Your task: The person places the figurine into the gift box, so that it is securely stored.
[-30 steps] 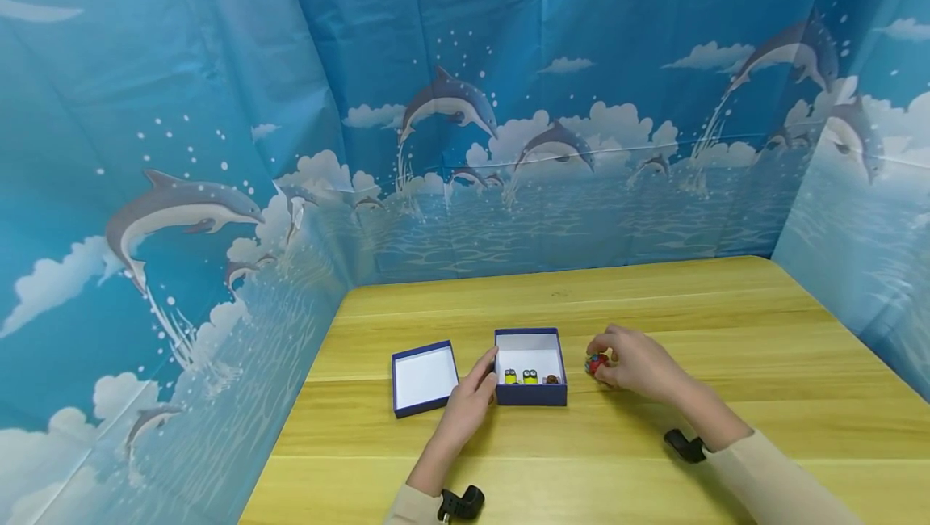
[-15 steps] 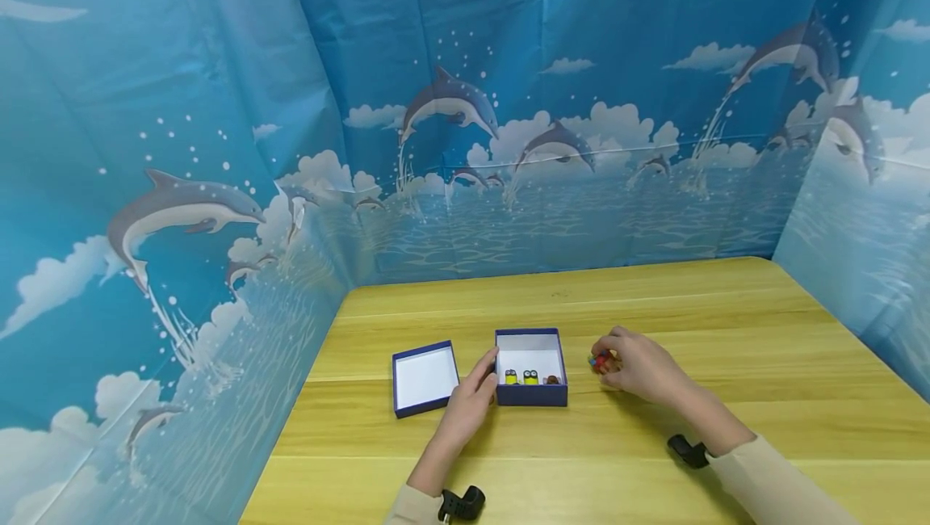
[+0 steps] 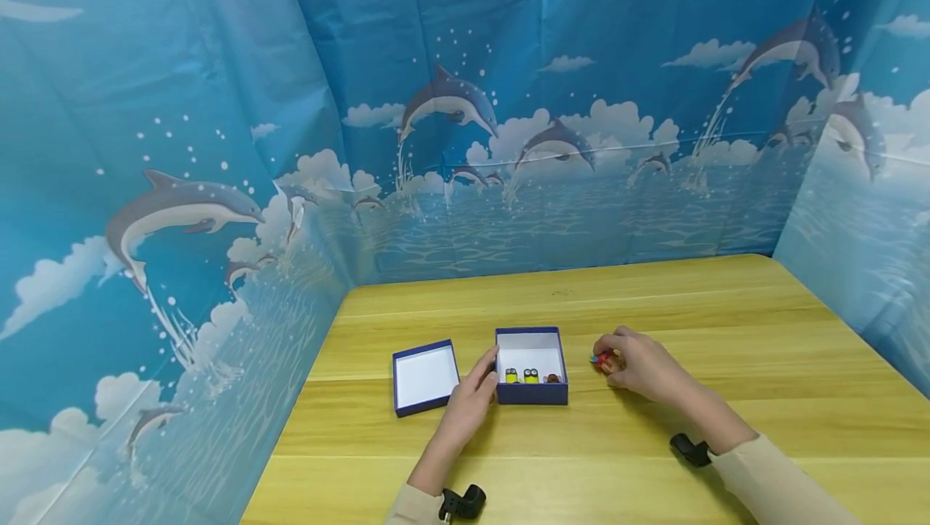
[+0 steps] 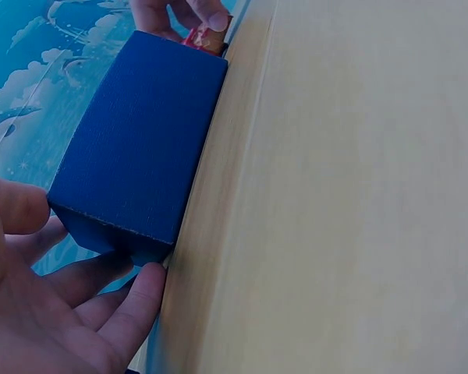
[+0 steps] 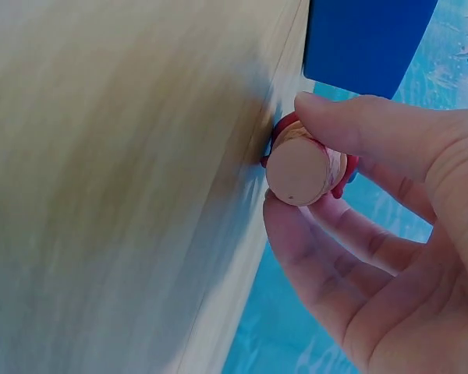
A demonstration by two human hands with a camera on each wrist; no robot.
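Note:
My right hand [image 3: 643, 363] pinches a small red toy figurine [image 3: 603, 361] between thumb and fingers, to the right of the box. In the right wrist view the figurine's round, flat, tan base [image 5: 298, 171] faces the camera, and the blue box is just beyond it. My left hand [image 3: 467, 408] touches the left end of the open blue box [image 3: 530, 394], with relaxed fingers along its side and the thumb at a corner. Inside the white-lined box are two yellow Minion figurines [image 3: 531, 376] and a brown figurine [image 3: 552, 379], partly hidden by the front wall.
Left of the box lies its blue-rimmed lid [image 3: 425, 378], white inside up. The wooden table [image 3: 567, 468] meets a dolphin-print curtain [image 3: 465, 226] at the back and sides. Each wrist wears a black camera mount [image 3: 462, 502].
The figurine has turned in my right fingers, its blue part now pointing left. That hand has shifted slightly right. My left hand and the box stay put.

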